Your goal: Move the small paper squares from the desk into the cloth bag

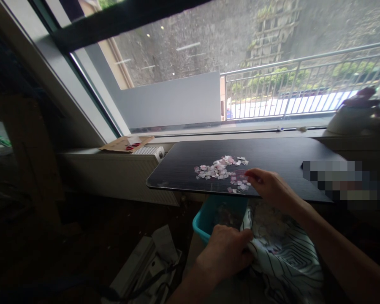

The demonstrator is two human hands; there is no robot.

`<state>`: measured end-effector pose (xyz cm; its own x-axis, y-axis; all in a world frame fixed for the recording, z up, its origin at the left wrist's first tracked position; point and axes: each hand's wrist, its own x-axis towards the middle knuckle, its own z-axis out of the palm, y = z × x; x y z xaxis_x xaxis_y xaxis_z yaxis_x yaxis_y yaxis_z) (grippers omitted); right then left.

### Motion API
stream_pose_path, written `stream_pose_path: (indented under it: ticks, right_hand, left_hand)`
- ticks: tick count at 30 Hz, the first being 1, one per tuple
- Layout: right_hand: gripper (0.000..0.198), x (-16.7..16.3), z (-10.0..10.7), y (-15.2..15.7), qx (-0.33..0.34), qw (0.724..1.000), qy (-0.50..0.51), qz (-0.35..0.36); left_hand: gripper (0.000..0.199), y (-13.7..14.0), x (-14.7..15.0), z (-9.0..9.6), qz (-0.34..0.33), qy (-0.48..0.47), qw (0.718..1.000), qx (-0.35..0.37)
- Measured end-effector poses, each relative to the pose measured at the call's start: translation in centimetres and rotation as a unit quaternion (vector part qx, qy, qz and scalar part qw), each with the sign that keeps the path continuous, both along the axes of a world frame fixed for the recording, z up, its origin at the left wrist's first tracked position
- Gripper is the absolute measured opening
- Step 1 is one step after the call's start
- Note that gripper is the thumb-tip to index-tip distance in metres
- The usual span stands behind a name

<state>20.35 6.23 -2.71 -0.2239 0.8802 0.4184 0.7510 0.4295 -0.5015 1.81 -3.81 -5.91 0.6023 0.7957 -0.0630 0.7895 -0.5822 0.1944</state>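
My left hand (224, 249) is closed on the edge of a white cloth (299, 257) with black line patterns, which sags open like a bag. Small pale bits lie in its hollow. Over the near edge of the dark table, my right hand (262, 181) pinches a small pink see-through piece (240, 173), too blurred to name. Beside those fingertips a loose heap of small white and pinkish squares (217, 169) spreads on the tabletop (275, 154). Below the table edge, just beyond my left hand, stands a turquoise basin (199, 223) with clear-looking scraps inside.
A white radiator (120, 173) runs under the window sill at the left. On it lie a brown envelope (114, 145) and a red-handled item (133, 146). White boxy equipment (136, 266) is on the floor. A rounded pale object (348, 118) stands at the right sill.
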Motion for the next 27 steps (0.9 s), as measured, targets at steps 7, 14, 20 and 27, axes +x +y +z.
stream_pose_path:
  ticks: [7,14,20,27]
  right_hand:
    - [0.028,-0.09,-0.65,0.38,-0.002,1.000,-0.001,0.030]
    - [0.030,-0.23,-0.45,0.05,0.019,1.000,0.006,0.012]
    - [0.027,-0.33,-0.45,-0.15,-0.004,0.999,0.006,0.047]
    - [0.028,-0.46,-0.46,0.23,-0.010,0.999,-0.005,0.030]
  left_hand:
    - [0.020,-0.01,-0.10,0.00,-0.005,-0.005,1.000,-0.002]
    - [0.022,0.04,-0.03,0.22,0.002,0.003,1.000,-0.014]
    - [0.023,0.08,-0.02,0.22,0.000,0.002,1.000,-0.017]
    - [0.022,0.05,-0.05,0.11,-0.002,0.002,1.000,-0.012]
